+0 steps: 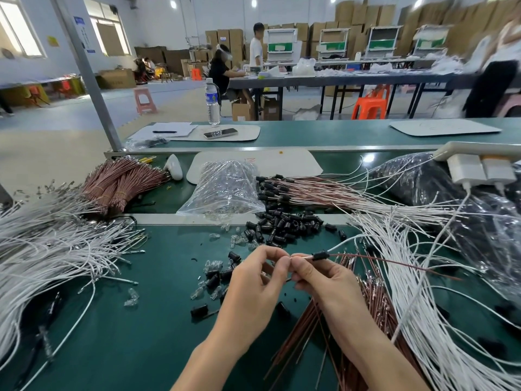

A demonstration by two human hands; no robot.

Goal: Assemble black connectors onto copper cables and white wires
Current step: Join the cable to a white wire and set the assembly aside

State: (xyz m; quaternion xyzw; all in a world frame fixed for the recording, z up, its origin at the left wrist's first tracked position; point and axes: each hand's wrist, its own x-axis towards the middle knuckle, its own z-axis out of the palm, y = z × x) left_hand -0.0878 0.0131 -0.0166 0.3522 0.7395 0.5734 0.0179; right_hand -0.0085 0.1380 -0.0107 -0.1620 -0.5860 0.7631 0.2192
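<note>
Copper and white pinched together: left hand (262, 275) and right hand (318, 277) fingertip to fingertip, both clamped on the copper cable (394, 263) and white wire (344, 244). Just right of the right hand, the nearer one, the black connector (320, 255) threaded on both, long axis level, left-right. Likely next: seating it leftward. Beyond, on the table (141, 334), loose connectors (282, 224).

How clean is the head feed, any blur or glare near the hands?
Head view: left hand, right hand and the wire they pinch, with its black connector, are sharp; glare on the plastic bag; the person at far right is motion-blurred; bench edges bow from the wide lens.
</note>
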